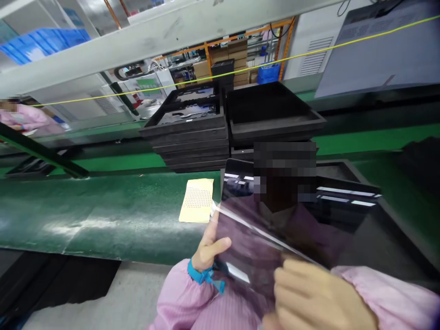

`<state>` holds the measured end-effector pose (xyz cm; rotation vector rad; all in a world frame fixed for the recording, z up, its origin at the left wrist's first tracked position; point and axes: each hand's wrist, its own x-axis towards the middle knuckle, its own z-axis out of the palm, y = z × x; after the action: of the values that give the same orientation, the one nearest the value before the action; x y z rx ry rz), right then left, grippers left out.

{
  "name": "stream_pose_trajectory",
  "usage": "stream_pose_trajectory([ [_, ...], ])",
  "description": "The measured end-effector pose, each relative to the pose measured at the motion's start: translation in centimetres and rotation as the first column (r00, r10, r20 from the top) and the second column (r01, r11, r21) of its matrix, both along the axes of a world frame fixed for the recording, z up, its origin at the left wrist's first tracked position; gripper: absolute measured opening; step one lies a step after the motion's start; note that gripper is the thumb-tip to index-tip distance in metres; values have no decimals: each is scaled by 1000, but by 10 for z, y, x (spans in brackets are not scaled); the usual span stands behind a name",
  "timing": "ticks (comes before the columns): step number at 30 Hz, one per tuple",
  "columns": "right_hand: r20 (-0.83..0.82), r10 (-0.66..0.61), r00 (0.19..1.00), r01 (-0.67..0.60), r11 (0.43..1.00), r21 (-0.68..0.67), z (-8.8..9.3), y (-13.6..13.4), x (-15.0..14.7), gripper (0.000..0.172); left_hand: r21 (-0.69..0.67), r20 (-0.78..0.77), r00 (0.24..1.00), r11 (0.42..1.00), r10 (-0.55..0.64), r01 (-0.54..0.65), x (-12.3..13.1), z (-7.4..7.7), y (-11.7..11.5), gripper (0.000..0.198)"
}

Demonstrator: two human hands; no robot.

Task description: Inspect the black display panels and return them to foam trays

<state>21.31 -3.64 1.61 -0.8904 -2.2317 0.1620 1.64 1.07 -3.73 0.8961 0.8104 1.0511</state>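
Note:
A glossy black display panel [347, 229] is tilted up in front of me, its surface reflecting ceiling lights and a person in pink. My left hand [208, 247] grips the panel's left edge, thumb over the front and fingers partly hidden behind. A clear protective film [247, 256] lies across the lower part, its pale edge running diagonally from near the left fingertips toward my right hand [309, 293]. That hand is closed and slightly blurred, pinching the film in front of the panel's lower part. A yellow sheet with rows of dots [197, 200] rests just left of the panel.
Two stacks of black trays stand behind the panel; the left stack's top tray [189, 121] contains dark parts beside another black tray [275, 130]. Below them is a green bench [103, 215]. A dark post [44, 153] stands left, with a person [34, 117] beyond.

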Motion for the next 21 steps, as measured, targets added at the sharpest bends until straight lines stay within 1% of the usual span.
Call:
stream_pose_trajectory([
  [1, -66, -54, 996, 47, 993, -107, 0, 6, 5, 30, 16, -11, 1000, 1000, 14, -14, 2, 2, 2, 71],
  [2, -159, -124, 980, 86, 970, -227, -1, 12, 11, 31, 37, -20, 999, 998, 44, -44, 4, 3, 4, 69],
  [3, -259, -209, 943, 109, 929, -353, -1, 18, 17, 31, 60, -31, 996, 994, 88, -86, 6, 3, 7, 67],
  [5, -422, -385, 821, 104, 827, -553, -5, 25, 29, 33, 95, -62, 977, 976, 202, -196, 12, 2, 15, 66],
  [6, -466, -454, 759, 93, 785, -613, -7, 27, 34, 34, 110, -84, 964, 963, 254, -244, 16, 2, 19, 66],
  [8, -496, -538, 682, 92, 736, -671, -13, 29, 42, 37, 141, -105, 949, 949, 299, -283, 26, 2, 26, 68],
  [10, -497, -602, 625, 100, 693, -714, -19, 32, 48, 39, 175, -83, 963, 956, 255, -238, 39, 5, 29, 69],
  [12, -497, -676, 544, 92, 637, -765, -23, 35, 58, 41, 219, -57, 987, 966, 151, -136, 56, 12, 29, 69],
  [13, -497, -712, 496, 92, 612, -786, -23, 37, 65, 39, 238, -53, 995, 969, 79, -65, 64, 15, 28, 70],
  [15, -495, -780, 383, 112, 571, -813, -21, 40, 88, 40, 246, -79, 989, 959, -127, 142, 75, 21, 27, 72],
  [16, -493, -808, 324, 135, 555, -821, -18, 39, 102, 46, 247, -112, 966, 935, -233, 254, 77, 22, 28, 72],
  [17, -489, -831, 266, 162, 538, -827, -15, 38, 119, 53, 261, -169, 940, 906, -297, 333, 77, 22, 28, 70],
  [18, -476, -854, 210, 195, 514, -835, -12, 35, 136, 58, 295, -250, 922, 883, -297, 365, 73, 20, 30, 66],
  [19, -448, -879, 164, 228, 476, -850, -10, 32, 153, 58, 345, -348, 909, 870, -230, 352, 67, 16, 32, 60],
  [20, -401, -907, 124, 259, 420, -870, -10, 29, 169, 57, 402, -441, 891, 863, -110, 306, 59, 12, 34, 53],
  [21, -345, -934, 92, 286, 356, -889, -12, 25, 184, 54, 452, -516, 856, 858, 29, 244, 49, 6, 36, 48],
])
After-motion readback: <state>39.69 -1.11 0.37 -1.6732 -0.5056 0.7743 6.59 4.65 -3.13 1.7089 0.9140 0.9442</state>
